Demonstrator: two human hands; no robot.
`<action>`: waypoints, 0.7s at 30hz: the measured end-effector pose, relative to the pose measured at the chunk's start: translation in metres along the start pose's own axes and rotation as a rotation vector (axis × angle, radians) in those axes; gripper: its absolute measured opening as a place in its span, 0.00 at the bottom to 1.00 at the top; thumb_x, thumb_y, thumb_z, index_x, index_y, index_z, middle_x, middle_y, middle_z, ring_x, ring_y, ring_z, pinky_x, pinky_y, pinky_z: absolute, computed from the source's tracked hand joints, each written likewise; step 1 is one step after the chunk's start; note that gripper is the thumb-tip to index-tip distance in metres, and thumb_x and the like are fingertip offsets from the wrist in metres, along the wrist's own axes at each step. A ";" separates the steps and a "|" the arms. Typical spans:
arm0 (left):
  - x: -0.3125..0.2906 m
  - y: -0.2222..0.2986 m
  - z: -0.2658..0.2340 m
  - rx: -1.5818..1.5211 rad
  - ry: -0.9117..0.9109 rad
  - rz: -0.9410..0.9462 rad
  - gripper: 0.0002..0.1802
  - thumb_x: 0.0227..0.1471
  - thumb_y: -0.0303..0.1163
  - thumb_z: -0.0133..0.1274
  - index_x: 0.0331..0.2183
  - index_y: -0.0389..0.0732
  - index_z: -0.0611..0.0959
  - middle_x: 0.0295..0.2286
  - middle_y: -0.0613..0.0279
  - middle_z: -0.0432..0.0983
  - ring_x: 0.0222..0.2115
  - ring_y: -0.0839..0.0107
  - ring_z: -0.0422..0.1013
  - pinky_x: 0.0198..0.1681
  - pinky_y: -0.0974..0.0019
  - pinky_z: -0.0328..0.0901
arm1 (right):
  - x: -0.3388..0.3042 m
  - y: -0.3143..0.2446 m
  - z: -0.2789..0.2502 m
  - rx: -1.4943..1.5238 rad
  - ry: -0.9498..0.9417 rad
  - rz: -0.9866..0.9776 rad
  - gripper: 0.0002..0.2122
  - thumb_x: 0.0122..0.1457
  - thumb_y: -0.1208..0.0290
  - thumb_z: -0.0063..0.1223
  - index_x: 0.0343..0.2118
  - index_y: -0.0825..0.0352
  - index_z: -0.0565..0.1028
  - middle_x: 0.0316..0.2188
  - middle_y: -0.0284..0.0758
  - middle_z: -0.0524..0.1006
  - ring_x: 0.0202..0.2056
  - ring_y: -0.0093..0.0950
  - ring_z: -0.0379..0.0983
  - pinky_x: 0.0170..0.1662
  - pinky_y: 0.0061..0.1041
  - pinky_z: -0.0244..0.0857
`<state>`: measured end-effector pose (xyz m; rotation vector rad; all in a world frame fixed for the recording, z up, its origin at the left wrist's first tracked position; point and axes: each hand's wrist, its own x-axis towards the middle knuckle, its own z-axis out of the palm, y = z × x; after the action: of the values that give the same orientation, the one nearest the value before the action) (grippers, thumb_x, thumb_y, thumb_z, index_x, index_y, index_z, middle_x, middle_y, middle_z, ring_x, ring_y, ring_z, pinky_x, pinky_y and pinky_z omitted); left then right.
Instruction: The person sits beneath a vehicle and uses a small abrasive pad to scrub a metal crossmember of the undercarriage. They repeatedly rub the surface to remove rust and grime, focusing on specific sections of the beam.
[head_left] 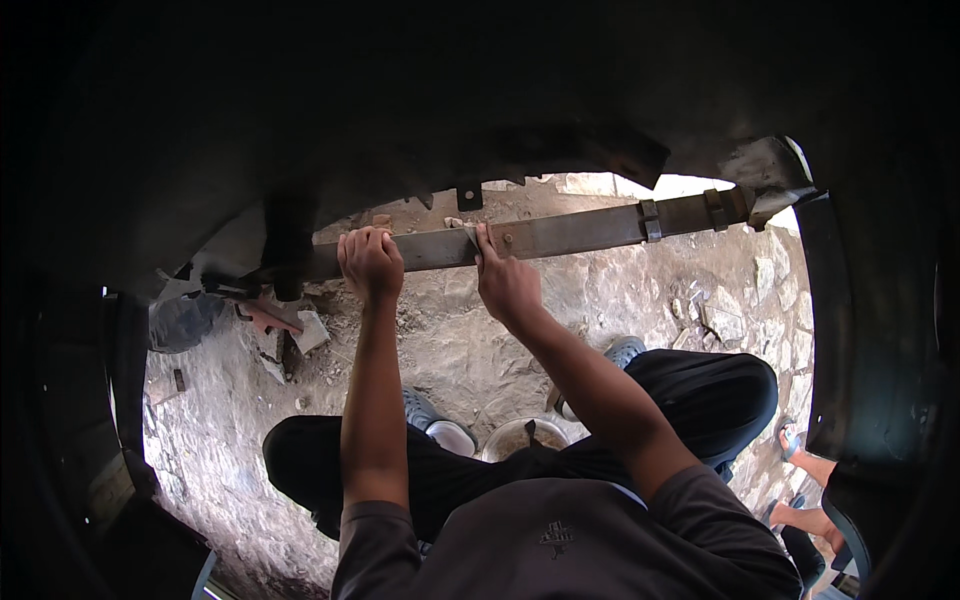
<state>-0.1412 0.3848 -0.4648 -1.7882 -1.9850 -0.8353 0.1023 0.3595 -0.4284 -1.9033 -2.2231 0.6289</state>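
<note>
The metal bar [580,231] ran across beneath the dark body [420,100], on the far side of the person, sloping up slightly toward the right. Two bands [651,221] were already around its right part, and its right end met a bracket [775,185]; the left end went into shadow, so I couldn't tell how it was fastened there.

The left hand [371,264] had its grip closed over the bar's left part. The right hand [506,284] lay near the middle, its grip partly curled and the forefinger laid along the bar's face; a thin grey scrap [471,237] showed beside that fingertip, but I couldn't tell whether it was held.

Between the hands the metal looked plain grey; just right of the finger it turned browner, around a small round stud [508,239]. I judged the handwork there to be unfinished, though how much remained didn't show.
</note>
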 end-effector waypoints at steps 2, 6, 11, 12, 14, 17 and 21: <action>0.001 0.001 -0.001 -0.006 -0.031 -0.008 0.07 0.60 0.34 0.56 0.34 0.45 0.86 0.37 0.64 0.81 0.47 0.61 0.75 0.69 0.48 0.60 | -0.019 0.000 0.001 0.012 -0.019 0.025 0.28 0.76 0.55 0.42 0.77 0.48 0.59 0.24 0.50 0.83 0.27 0.51 0.83 0.33 0.53 0.75; -0.002 -0.001 0.000 0.013 -0.030 -0.051 0.06 0.60 0.34 0.56 0.34 0.45 0.86 0.38 0.64 0.81 0.48 0.61 0.75 0.69 0.48 0.59 | -0.036 -0.001 -0.004 -0.045 -0.072 -0.023 0.29 0.76 0.60 0.39 0.78 0.52 0.55 0.25 0.49 0.84 0.27 0.48 0.84 0.33 0.50 0.76; 0.000 0.003 0.000 0.033 -0.020 -0.050 0.07 0.60 0.34 0.56 0.35 0.45 0.86 0.38 0.64 0.81 0.49 0.61 0.75 0.69 0.49 0.59 | 0.000 -0.001 -0.007 -0.028 0.050 -0.040 0.28 0.76 0.59 0.41 0.77 0.52 0.58 0.25 0.49 0.84 0.27 0.48 0.84 0.33 0.51 0.77; 0.001 0.003 -0.001 0.033 -0.032 -0.047 0.07 0.60 0.35 0.56 0.35 0.45 0.86 0.38 0.64 0.81 0.49 0.61 0.75 0.70 0.49 0.59 | 0.003 -0.002 -0.009 -0.021 0.043 -0.012 0.28 0.75 0.58 0.42 0.76 0.52 0.60 0.25 0.49 0.84 0.26 0.49 0.84 0.33 0.51 0.77; 0.002 0.005 -0.002 0.031 -0.056 -0.039 0.07 0.60 0.35 0.55 0.35 0.45 0.86 0.38 0.64 0.81 0.50 0.61 0.75 0.70 0.49 0.59 | -0.003 -0.002 0.002 -0.006 0.079 0.001 0.28 0.75 0.59 0.42 0.77 0.52 0.59 0.25 0.48 0.84 0.26 0.49 0.84 0.33 0.51 0.77; -0.003 -0.004 0.002 0.025 -0.018 -0.024 0.07 0.59 0.35 0.56 0.35 0.45 0.86 0.38 0.63 0.81 0.49 0.61 0.75 0.70 0.49 0.59 | -0.029 -0.006 -0.003 -0.014 0.001 -0.001 0.28 0.76 0.60 0.41 0.77 0.51 0.57 0.24 0.48 0.84 0.26 0.49 0.83 0.32 0.51 0.76; -0.003 0.001 0.003 0.041 0.005 -0.046 0.07 0.59 0.34 0.56 0.35 0.44 0.86 0.38 0.62 0.81 0.48 0.60 0.76 0.70 0.49 0.60 | -0.039 0.000 -0.007 -0.028 -0.055 -0.018 0.29 0.75 0.61 0.40 0.78 0.51 0.56 0.25 0.48 0.84 0.27 0.49 0.84 0.33 0.52 0.76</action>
<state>-0.1398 0.3849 -0.4690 -1.7218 -2.0325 -0.8071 0.1124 0.3228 -0.4160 -1.8990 -2.2920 0.6585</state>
